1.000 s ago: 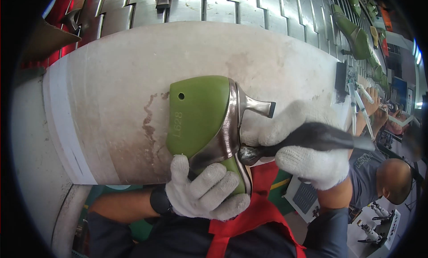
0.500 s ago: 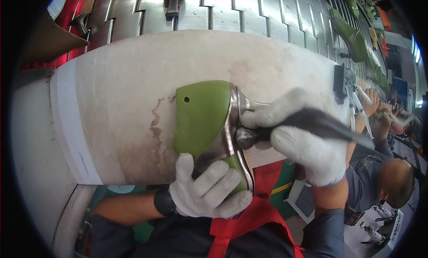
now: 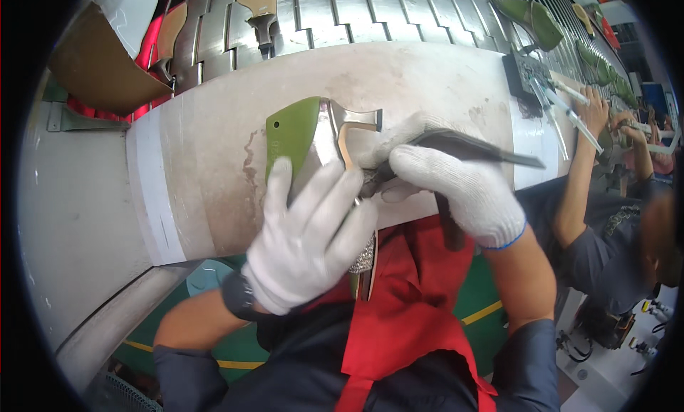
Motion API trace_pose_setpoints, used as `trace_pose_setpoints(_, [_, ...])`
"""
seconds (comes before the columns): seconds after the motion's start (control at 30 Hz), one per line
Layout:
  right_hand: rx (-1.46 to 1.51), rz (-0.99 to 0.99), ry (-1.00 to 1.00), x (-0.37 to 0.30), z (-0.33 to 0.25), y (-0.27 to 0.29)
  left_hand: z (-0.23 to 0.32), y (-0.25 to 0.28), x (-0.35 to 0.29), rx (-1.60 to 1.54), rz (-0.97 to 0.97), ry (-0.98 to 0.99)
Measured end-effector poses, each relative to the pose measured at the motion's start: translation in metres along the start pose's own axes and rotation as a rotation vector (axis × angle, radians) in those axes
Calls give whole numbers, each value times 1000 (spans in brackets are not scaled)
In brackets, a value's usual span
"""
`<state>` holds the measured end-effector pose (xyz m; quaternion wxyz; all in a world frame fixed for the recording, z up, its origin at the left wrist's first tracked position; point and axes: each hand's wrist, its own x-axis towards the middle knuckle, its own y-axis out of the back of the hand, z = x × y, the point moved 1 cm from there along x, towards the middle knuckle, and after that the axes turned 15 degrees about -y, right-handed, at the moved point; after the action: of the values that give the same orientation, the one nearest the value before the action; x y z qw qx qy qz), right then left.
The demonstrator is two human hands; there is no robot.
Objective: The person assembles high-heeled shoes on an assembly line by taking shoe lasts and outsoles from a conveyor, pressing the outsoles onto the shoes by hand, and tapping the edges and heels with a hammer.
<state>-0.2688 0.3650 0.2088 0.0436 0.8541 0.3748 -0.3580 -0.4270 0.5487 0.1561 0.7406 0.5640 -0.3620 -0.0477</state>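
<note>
A high-heeled shoe with a shiny metallic upper (image 3: 322, 138) lies on its side on a pale curved bench. A green shoe last (image 3: 293, 127) with a small hole fills it; its heel (image 3: 360, 118) points right. My left hand (image 3: 303, 230), in a white knit glove, presses over the shoe, its fingers laid across last and upper. My right hand (image 3: 456, 180), also gloved, is closed round dark lasting pincers (image 3: 470, 145). Their jaws meet the shoe's sole edge, mostly hidden behind my fingers. A glittery patch (image 3: 365, 255) shows below my left fingers.
Beyond the bench (image 3: 214, 120) runs a slatted metal conveyor (image 3: 399, 13) carrying shoes on lasts (image 3: 527, 17). A dark block holding syringes (image 3: 527, 84) stands at the bench's right end. A co-worker's arm (image 3: 581, 170) reaches in at right. Brown board (image 3: 107, 63) juts in at upper left.
The shoe has rolled, and its heel now shows plainly. My left hand has slid up over the upper. The pincers have turned, so a second handle hangs down. My view has shifted.
</note>
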Motion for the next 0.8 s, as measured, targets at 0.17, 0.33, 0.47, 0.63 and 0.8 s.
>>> trace_pose_setpoints(0.17, [-112, 196, 211, -37, 45, 8, -51, 4, 50, -227, -40, -286])
trace_pose_setpoints(0.33, [-91, 540, 676, -103, 47, 4, -47, -2, 40, -254, 35, -251])
trace_pose_setpoints(0.47, [33, 379, 565, -84, 49, -13, -49, -6, 40, -218, 76, -270])
trace_pose_setpoints(0.63, [-402, 277, 436, -51, 33, -10, -48, -2, 40, -194, 56, -249])
trace_pose_setpoints(0.8, [-50, 368, 714, -86, 34, -13, -48, 3, 30, -195, 62, -246])
